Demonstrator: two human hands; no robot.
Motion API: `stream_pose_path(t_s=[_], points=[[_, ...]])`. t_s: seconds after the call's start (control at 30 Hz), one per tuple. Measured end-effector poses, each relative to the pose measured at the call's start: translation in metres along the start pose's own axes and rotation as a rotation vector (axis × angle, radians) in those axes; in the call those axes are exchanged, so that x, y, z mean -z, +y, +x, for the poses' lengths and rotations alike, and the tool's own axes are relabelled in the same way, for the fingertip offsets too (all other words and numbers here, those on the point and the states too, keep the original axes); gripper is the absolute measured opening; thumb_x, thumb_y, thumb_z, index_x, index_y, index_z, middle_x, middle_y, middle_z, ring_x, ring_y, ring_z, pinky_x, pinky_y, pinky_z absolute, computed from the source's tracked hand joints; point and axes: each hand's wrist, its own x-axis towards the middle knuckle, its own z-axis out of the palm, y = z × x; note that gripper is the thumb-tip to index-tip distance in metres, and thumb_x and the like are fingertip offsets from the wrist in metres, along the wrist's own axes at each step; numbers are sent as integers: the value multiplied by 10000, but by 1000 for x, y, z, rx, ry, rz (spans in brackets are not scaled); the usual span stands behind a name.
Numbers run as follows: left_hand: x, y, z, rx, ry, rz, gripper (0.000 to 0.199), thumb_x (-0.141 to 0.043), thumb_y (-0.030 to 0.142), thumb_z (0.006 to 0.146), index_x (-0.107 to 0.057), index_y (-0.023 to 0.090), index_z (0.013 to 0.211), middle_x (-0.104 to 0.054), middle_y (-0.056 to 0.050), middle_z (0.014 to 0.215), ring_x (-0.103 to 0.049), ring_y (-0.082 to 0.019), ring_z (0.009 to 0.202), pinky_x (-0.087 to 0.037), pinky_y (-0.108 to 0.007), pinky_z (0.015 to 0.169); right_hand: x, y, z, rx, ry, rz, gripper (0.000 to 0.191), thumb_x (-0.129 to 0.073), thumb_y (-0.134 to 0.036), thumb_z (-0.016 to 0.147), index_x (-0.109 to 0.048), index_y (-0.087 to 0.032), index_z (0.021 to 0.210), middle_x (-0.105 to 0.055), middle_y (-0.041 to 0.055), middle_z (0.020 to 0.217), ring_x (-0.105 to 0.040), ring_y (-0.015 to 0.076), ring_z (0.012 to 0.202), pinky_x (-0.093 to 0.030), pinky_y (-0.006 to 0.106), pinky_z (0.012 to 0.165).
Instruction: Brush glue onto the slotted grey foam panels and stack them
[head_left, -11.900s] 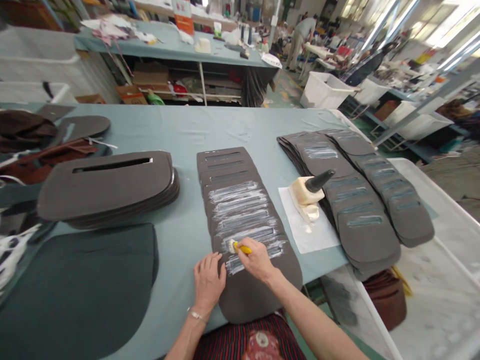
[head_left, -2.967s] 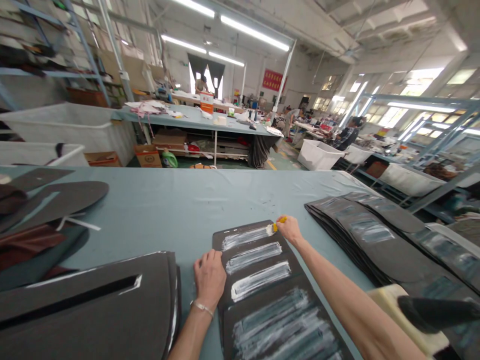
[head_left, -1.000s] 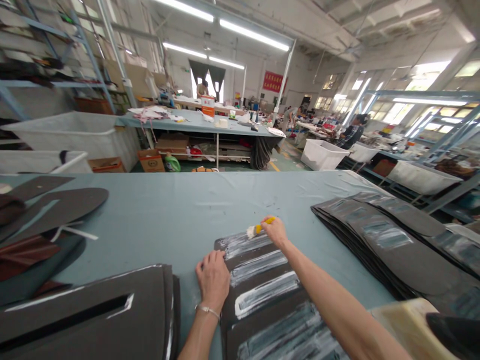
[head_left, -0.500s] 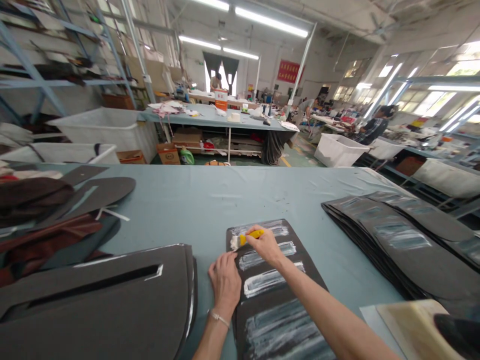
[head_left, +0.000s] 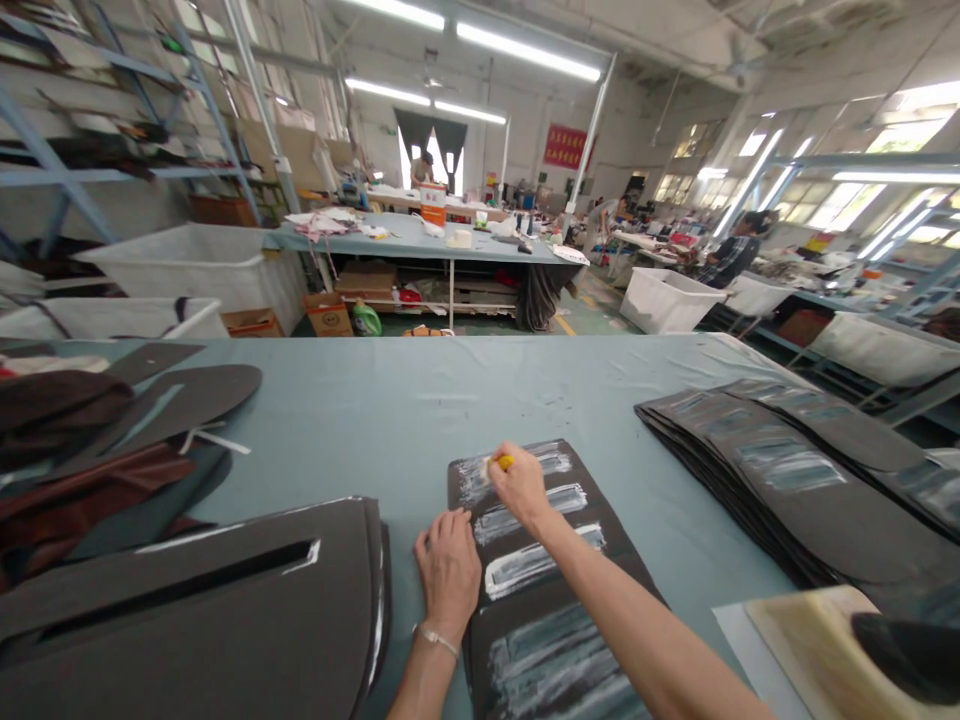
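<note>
A dark panel with bands of white, wet-looking smears lies on the blue-green table, its far end pointing away from me. My right hand is closed around a small yellow-handled brush over the panel's far left corner; the bristles are mostly hidden. My left hand rests at the panel's left edge, palm down, fingers lying loosely over the table and edge, holding nothing. A bracelet circles the left wrist.
Stacked dark panels with a slot lie at the left, another smeared stack at the right. Brown material is at far left. A cream container stands near right. People work farther back.
My right hand has turned and shifted slightly with the brush, covering more of it. The white smear at the far left corner is spread wider. My left hand stays at the edge.
</note>
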Motion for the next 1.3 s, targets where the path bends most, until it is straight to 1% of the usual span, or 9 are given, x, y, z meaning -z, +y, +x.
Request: stream_pose_path(t_s=[0.13, 0.33, 0.43, 0.57, 0.63, 0.77, 0.93, 1.13, 1.3], points=[[-5, -5, -3, -35, 40, 14, 309, -349, 205, 904, -600, 233, 1082, -641, -59, 1099, -524, -200, 1060, -319, -388, 923, 17, 26, -12, 76, -133, 108, 153, -512, -177, 714, -656, -210, 754, -615, -30, 634, -520, 109, 593, -353, 182, 589], [-35, -25, -3, -72, 130, 17, 302, -373, 217, 878, -616, 270, 1049, -664, -35, 1097, -552, -210, 1048, -348, -398, 900, 88, 114, 7, -154, 151, -82, 136, -494, -154, 691, -622, -196, 673, -584, -21, 599, -509, 125, 582, -342, 199, 578], [-44, -31, -1, -63, 142, 17, 293, -384, 244, 872, -611, 277, 1055, -660, -35, 1107, -557, -214, 1041, -362, -390, 883, 88, 102, 6, -130, 224, -141, 143, -491, -147, 707, -623, -201, 690, -610, -8, 649, -527, 126, 619, -348, 201, 610], [-36, -27, -2, -75, 101, 19, 297, -372, 249, 878, -600, 270, 1066, -652, -42, 1108, -546, -215, 1050, -358, -380, 889, 38, 47, -12, 84, 8, 59, 148, -518, -151, 708, -647, -221, 727, -633, -30, 677, -554, 111, 638, -373, 182, 625], [-25, -21, -4, -79, 73, 21, 310, -351, 238, 891, -590, 254, 1088, -640, -54, 1119, -532, -216, 1063, -337, -384, 917, 25, 36, -18, 114, -69, 95, 149, -533, -160, 697, -660, -223, 741, -636, -34, 674, -552, 110, 637, -378, 182, 630], [-8, -7, -4, -45, 32, 28, 313, -326, 233, 909, -587, 231, 1083, -627, -68, 1099, -522, -212, 1046, -316, -382, 929, 53, 80, -7, -78, 21, 38, 170, -494, -190, 700, -658, -197, 745, -611, -28, 635, -522, 117, 597, -368, 191, 593], [-6, -3, -3, -27, 13, 31, 304, -317, 239, 921, -583, 225, 1066, -624, -58, 1076, -516, -209, 1031, -310, -380, 924, 95, 142, 14, -254, 142, -116, 186, -470, -221, 696, -649, -188, 734, -586, -15, 615, -505, 125, 595, -353, 201, 590], [-5, -5, -4, -28, 19, -17, 302, -315, 228, 919, -578, 227, 1067, -620, -61, 1066, -520, -199, 1029, -311, -369, 932, 97, 133, 11, -246, 186, -212, 188, -464, -233, 699, -645, -200, 737, -587, -8, 627, -493, 128, 606, -335, 211, 600], [-12, -12, -5, 6, 47, -101, 287, -338, 280, 911, -528, 194, 1109, -585, -82, 1112, -509, -207, 1065, -330, -374, 943, 121, 114, -15, -235, 283, 48, 228, -489, -346, 742, -643, -184, 789, -550, -25, 588, -476, 117, 542, -347, 209, 546]])
